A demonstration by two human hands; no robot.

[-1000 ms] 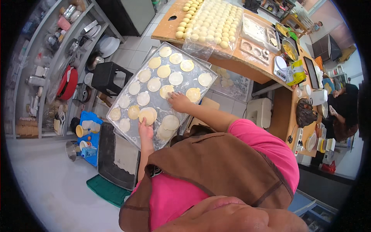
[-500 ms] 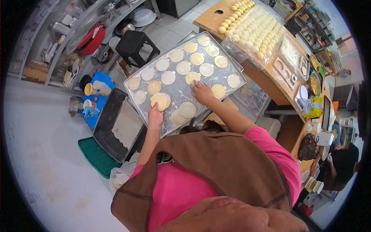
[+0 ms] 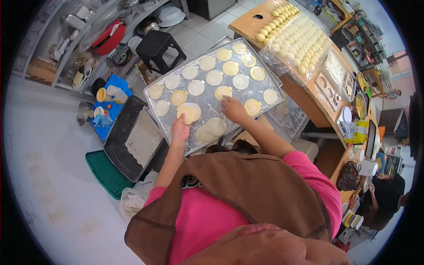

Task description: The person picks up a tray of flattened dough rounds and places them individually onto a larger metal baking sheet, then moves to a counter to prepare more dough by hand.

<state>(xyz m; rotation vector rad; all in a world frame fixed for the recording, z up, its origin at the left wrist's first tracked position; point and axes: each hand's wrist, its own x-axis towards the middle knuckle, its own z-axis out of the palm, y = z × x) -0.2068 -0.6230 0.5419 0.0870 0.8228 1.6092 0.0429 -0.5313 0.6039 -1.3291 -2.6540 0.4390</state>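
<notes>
A metal tray, dusted with flour, lies in front of me with several flat, pale dough discs on it, many with a small tab at the edge. My left hand is closed on a small stack of dough discs above the tray's near left part. Over the middle, my right hand has its fingers apart, with the tips at the near edge of a yellowish disc. Overlapping discs lie between my hands, close to the tray's near edge.
On the right, a wooden table bears rows of dough balls, partly under plastic. A black stool stands beyond the tray. A black bin and its green lid are at left. Another person is at far right.
The tray and surroundings have shifted slightly in view. My left hand keeps hold of the stack; my right hand stays by the same disc, its fingers a little more bent.
</notes>
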